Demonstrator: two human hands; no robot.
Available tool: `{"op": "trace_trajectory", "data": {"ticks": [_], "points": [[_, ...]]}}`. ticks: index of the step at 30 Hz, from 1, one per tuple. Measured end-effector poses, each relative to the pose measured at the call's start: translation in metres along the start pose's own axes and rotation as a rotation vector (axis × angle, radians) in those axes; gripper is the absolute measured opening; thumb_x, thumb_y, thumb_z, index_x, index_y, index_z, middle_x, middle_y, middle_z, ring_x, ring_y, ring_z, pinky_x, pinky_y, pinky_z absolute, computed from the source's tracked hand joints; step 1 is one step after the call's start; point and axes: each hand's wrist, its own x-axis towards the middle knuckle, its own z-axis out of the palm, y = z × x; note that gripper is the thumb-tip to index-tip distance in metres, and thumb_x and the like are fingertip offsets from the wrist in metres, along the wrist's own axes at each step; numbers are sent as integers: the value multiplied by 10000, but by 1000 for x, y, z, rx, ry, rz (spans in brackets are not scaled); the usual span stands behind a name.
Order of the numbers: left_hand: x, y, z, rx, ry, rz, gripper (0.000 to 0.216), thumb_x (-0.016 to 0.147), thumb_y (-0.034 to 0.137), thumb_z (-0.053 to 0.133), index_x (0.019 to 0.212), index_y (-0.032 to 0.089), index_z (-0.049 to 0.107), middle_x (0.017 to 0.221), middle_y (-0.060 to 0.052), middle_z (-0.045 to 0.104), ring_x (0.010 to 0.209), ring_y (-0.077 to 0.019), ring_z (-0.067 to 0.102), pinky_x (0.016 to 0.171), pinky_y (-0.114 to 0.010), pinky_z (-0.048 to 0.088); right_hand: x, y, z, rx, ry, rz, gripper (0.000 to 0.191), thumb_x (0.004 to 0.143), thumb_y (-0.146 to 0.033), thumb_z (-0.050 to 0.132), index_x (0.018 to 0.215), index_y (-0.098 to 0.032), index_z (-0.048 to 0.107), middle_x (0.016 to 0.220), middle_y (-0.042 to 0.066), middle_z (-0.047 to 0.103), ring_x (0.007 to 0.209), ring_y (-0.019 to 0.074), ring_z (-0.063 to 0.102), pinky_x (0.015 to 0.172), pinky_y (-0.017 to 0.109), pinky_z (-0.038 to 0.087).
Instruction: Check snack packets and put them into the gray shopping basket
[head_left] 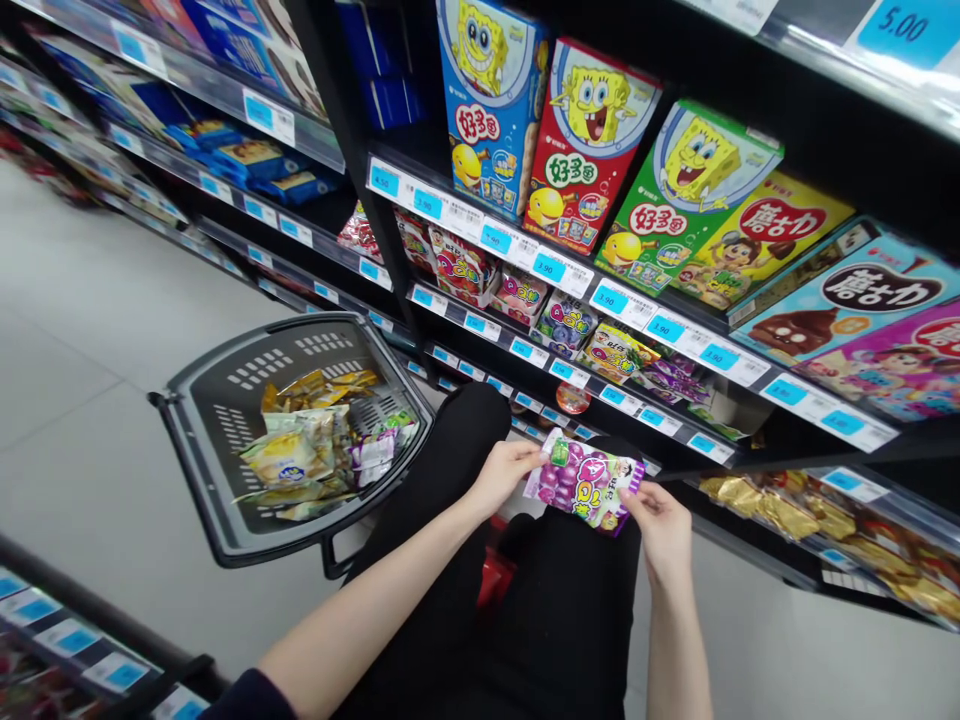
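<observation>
A purple and white bag of grape gummy candy [581, 482] is stretched flat between my two hands, above my knees. My left hand [501, 478] pinches its left end between thumb and fingers. At the opposite end, my right hand [660, 525] grips the purple-striped edge. The bag's printed face, with grapes on it, is turned up toward me. To the left on the floor stands a grey shopping basket [247, 350] holding several snack bags [289, 455], mostly yellow and gold, plus a purple and white one [375, 452].
Ahead, shelves carry cartoon snack boxes [585, 150], with gummy candy bags [566, 322] in small boxes below. A price-tag rail [547, 268] runs along the shelf edge. Gold-wrapped packs [795, 510] lie low at right. Another shelf's tagged edge [75, 635] shows at lower left.
</observation>
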Motion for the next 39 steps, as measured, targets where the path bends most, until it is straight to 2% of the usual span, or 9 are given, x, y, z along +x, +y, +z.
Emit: {"op": "trace_trajectory", "data": {"ticks": [9,14,17,20,22,25,29,33,39], "points": [[2,-1,-1,-7,123,58,267,609,401,754,598,139,703,569,-24,658,532,-154,555,536,-257,408,0,2,12,-2,7,-2,297,563,-382,827,718,-161,704,589,20,693,556,184,646,590,322,544],[-15,30,-7,122,192,125,233,608,359,762,566,136,707,533,-9,643,502,-133,525,504,-233,380,-8,6,11,2,-65,28,341,609,-436,795,794,-167,695,647,37,717,601,202,676,628,341,562],[-26,64,-41,235,373,222,219,633,357,753,605,142,716,566,6,647,547,-129,530,532,-223,387,-12,24,-2,-35,-104,62,435,668,-506,739,921,-158,678,704,59,731,655,231,706,670,379,577],[-39,90,-98,338,613,314,223,669,377,740,703,158,719,657,9,675,638,-136,565,596,-216,410,-8,52,-14,-112,-28,65,486,642,-566,731,886,-150,667,719,61,725,685,230,707,693,370,578],[-46,93,-140,391,738,322,265,687,406,732,774,157,707,696,0,683,652,-141,584,600,-220,424,-4,68,-18,-134,-6,57,492,652,-589,712,879,-155,658,728,58,719,687,218,699,701,359,574],[-53,73,-192,478,850,222,315,780,430,663,866,126,664,707,-15,662,612,-133,592,581,-241,463,0,79,-14,-195,-23,45,533,649,-638,683,886,-160,650,729,57,705,673,208,680,666,347,565],[-64,24,-233,671,906,-2,265,904,338,552,1054,126,597,956,-53,648,769,-148,632,681,-319,543,0,79,-5,-266,-24,40,588,642,-685,650,907,-160,644,751,72,696,686,218,668,652,357,558],[-76,-17,-252,949,886,-201,298,901,313,559,1153,154,568,1144,-85,603,973,-209,614,818,-404,532,-2,76,-5,-286,-21,38,616,639,-701,634,918,-152,633,759,75,691,700,229,669,675,377,560],[-58,-46,-257,1308,644,-462,330,897,313,565,1180,144,555,1179,-99,589,1002,-220,606,842,-426,524,-2,74,-3,-325,-15,46,608,666,-688,617,929,-140,641,771,73,703,704,214,680,675,344,561]]}}
